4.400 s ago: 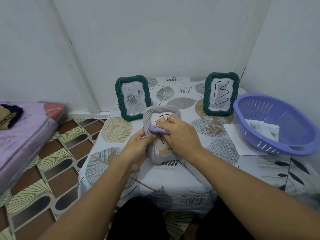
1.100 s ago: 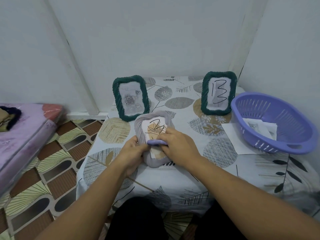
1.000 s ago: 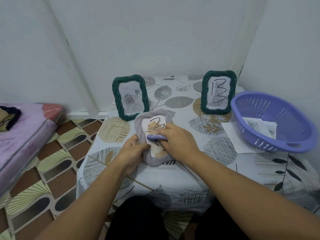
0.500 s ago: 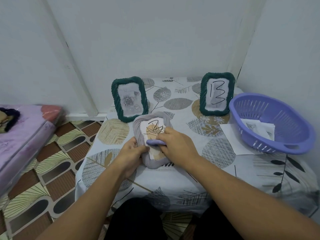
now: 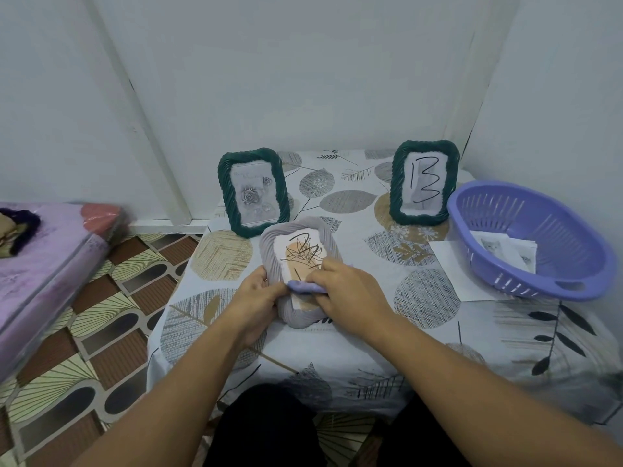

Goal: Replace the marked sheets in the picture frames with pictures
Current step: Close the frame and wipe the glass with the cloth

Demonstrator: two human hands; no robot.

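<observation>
We see two dark green frames (image 5: 253,192) (image 5: 424,183), one grey frame (image 5: 296,237), a purple basket (image 5: 553,288), a white tablecloth (image 5: 371,352) with grey and tan leaves, and a brown-and-cream patterned floor (image 5: 111,318).

Both bare forearms reach forward from the bottom corners and converge at the middle. The left hand (image 5: 257,299) curls around the left edge of the grey picture frame (image 5: 296,237), thumb on its front. The right hand (image 5: 350,294), knuckles up, pinches a small lilac piece (image 5: 305,287) against the frame's front, fingers curled, its wrist angled inward.
</observation>
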